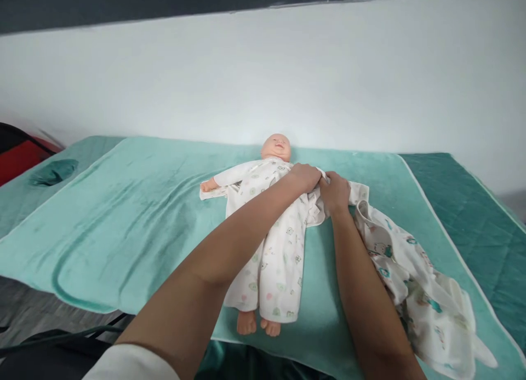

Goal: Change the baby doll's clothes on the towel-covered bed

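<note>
A baby doll (276, 148) lies on its back on a light green blanket (135, 216), head toward the wall. It wears a white printed sleepsuit (279, 259); its bare feet point at me. My left hand (306, 177) rests closed on the suit at the doll's shoulder and arm on the right side. My right hand (336, 193) is right beside it, fingers curled into the same bunched white cloth. The doll's arm on that side is hidden under both hands.
A second white printed cloth (415, 281) lies crumpled to the right of the doll, trailing toward the near edge. A darker green quilted cover (472, 216) shows at right. A small dark green cloth (53, 172) lies far left. A white wall stands behind.
</note>
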### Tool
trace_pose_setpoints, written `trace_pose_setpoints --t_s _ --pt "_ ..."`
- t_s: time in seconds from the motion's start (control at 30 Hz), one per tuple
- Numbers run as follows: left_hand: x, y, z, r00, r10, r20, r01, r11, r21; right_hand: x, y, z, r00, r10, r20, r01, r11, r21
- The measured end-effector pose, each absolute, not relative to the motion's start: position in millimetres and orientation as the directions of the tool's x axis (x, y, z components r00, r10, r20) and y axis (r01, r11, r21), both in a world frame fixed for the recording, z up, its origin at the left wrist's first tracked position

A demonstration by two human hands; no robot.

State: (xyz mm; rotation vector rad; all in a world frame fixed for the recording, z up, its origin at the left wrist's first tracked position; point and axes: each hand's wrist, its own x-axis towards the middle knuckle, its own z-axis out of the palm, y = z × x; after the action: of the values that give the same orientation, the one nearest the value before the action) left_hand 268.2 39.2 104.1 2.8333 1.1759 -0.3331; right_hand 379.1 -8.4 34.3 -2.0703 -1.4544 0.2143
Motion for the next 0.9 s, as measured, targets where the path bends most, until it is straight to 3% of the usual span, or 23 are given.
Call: trace_pose_setpoints --t_s 0.23,0.6,0.9 --pt "283.2 52.6 84.5 0.666 0.711 -0.227 0.708 -0.698 -0.109 383.5 -7.1 38.4 0.416 0.899 0.135 0.767 -0.267 -0.583" --pt "242.6 57.2 122.2 0.673 0.718 -0.177 0.680 -0.695 -0.234 395.2 -11.1 37.8 0.520 0.844 0.130 0.592 -0.246 -0.768" --pt "201.5 55.3 148.4 0.602 0.792 -0.104 0.769 -0.610 -0.190 407.1 1.9 21.4 0.550 0.820 0.157 0.380 -0.078 -0.922"
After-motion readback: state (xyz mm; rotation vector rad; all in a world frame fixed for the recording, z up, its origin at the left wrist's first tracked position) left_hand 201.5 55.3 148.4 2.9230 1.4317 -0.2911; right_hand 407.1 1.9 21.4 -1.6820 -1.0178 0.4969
